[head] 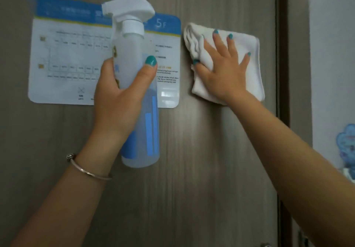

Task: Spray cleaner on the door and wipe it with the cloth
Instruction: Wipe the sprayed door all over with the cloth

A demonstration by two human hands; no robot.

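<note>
Door-cleaning, wipe stage: right hand (pixel 222 68), upper right of frame, fingers spread flat pressing white cloth (pixel 249 58) against grey door (pixel 201 160) for broad contact; left hand (pixel 119 97), centre, fingers wrapped round spray bottle (pixel 134 70), held upright, apparently ready for respraying.

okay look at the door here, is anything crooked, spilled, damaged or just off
One thing: the floor-plan notice stuck to the door sits slightly askew, its left side lower. No drips or damage show. The left hand holds the spray bottle upright; the right hand presses the bunched white cloth flat on the door.
</note>
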